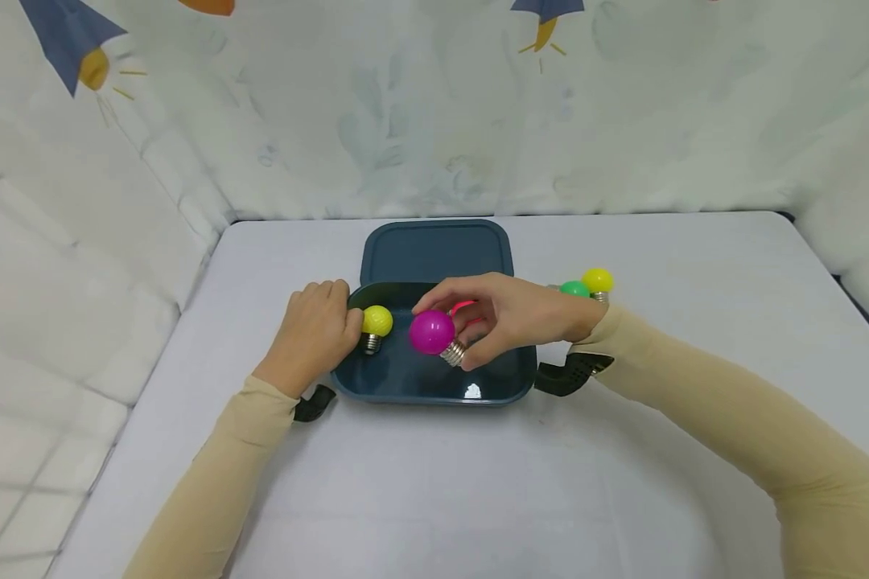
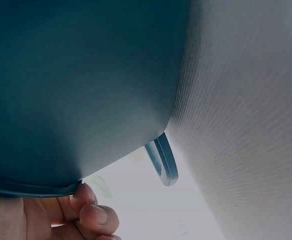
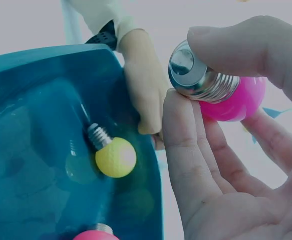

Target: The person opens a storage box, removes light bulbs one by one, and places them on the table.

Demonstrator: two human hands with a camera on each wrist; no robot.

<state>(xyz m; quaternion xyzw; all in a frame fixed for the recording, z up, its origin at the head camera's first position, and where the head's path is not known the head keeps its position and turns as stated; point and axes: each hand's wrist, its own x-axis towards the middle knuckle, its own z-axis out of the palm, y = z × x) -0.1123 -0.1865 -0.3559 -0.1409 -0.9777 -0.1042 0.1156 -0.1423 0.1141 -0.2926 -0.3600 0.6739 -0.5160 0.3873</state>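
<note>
Right hand (image 1: 507,310) pinches the magenta bulb (image 1: 431,332), thumb on its metal screw base, and holds it above the dark blue box (image 1: 398,396); can't tell whether a fingertip also touches the globe. Left hand (image 1: 311,334) grips the box's left rim. In the box: a yellow bulb (image 1: 377,321), plus a pinkish-red bulb (image 3: 96,236), partly hidden from where I stand. Magenta one looks light and stiff, globe glossy, so likely slippery; glass or plastic, can't say, treat as fragile. Best hold is the ridged base, gentle pinch, no squeezing the globe. Round shape would probably roll if let go high.
</note>
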